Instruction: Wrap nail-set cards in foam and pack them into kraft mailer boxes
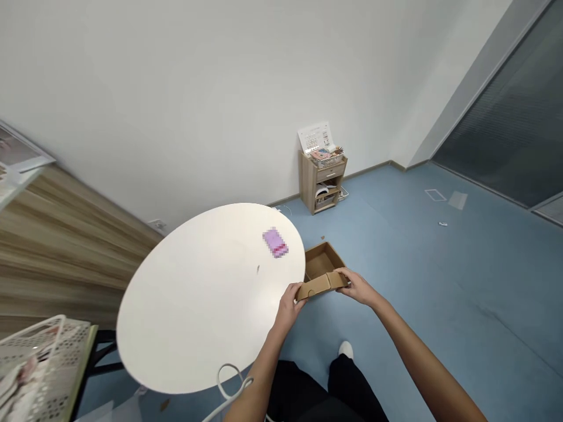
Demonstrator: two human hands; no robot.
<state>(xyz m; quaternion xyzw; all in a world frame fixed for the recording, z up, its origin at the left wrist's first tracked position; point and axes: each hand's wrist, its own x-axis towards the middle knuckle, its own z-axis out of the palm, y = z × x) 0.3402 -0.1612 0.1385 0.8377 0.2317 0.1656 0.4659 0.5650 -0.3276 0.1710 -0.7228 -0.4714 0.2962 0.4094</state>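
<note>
A piece of folded brown cardboard (319, 285) spans the gap between my hands, just right of the round table's edge. My left hand (290, 303) is closed on its left end, and my right hand (353, 286) grips its right end. Beyond it is an open brown cardboard box (324, 259), its inside bare where visible; whether the piece is joined to the box is not clear. A blurred purple item (275, 242) lies on the white round table (189, 293), with a small dark bit near it.
A white cable (229, 398) loops at the table's near edge. A small wooden cabinet (308, 181) holding a basket stands by the wall. At the lower left is a white perforated basket (65, 357). Papers and scraps lie on the blue floor (413, 281).
</note>
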